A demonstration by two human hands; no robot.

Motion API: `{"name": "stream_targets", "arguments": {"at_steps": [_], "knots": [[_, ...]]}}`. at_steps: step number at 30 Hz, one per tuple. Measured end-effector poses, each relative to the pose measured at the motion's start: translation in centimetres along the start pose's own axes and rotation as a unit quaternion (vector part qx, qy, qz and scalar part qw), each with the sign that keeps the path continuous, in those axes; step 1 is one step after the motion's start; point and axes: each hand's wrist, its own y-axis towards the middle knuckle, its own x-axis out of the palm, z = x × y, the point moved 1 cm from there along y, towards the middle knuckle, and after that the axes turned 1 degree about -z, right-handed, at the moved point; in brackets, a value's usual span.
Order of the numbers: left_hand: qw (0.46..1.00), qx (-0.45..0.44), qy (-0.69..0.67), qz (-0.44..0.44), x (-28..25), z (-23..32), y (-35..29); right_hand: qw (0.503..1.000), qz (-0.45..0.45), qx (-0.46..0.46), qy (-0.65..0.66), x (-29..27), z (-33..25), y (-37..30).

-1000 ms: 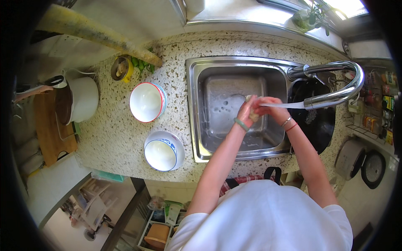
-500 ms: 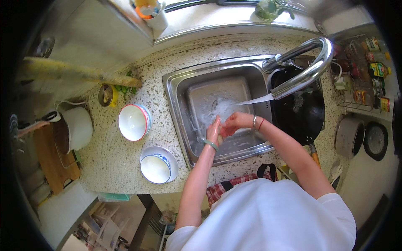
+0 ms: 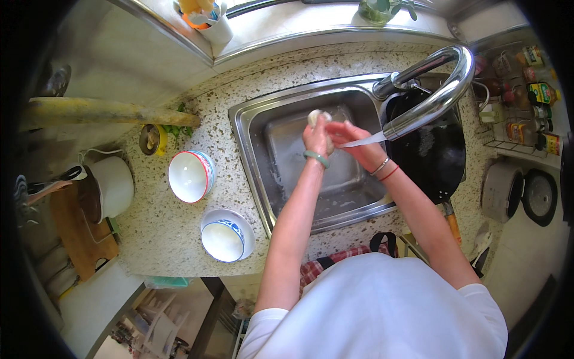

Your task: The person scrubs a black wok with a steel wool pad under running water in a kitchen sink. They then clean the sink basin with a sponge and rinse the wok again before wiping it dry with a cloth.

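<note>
Over sink [image 3: 284, 167], pale lump [image 3: 319, 116] held in left hand [image 3: 315, 139]; right hand [image 3: 360, 143] spread close beside, contact unclear from blur. Water [image 3: 365, 140] run from tap [image 3: 427, 119]; rinsing judged under way, not finished; lump not yet set down.

Speckled counter [image 3: 161, 233] here's got two bowl stacks [image 3: 188, 176] sitting on it, plus a white pot [image 3: 118, 186], yellow can [image 3: 160, 140] and some greens [image 3: 176, 129] near the back.
</note>
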Motion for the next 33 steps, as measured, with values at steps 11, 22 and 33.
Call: {"name": "stream_targets", "arguments": {"at_steps": [11, 22, 33], "knots": [[0.956, -0.256, -0.099, -0.102, -3.8, -7.2, -4.6, 0.986, 0.133, 0.070, -0.073, -2.9, 3.8, -1.1], [0.998, -0.054, 0.003, 0.025, -2.4, -3.9, -4.2, 0.956, 0.153, -0.005, -0.248, -1.4, 9.0, -0.8], [0.601, 0.198, 0.741, 0.225, -10.9, -4.8, -2.6, 0.947, 0.205, 0.085, -0.233, -1.6, 3.6, -3.9]]}}
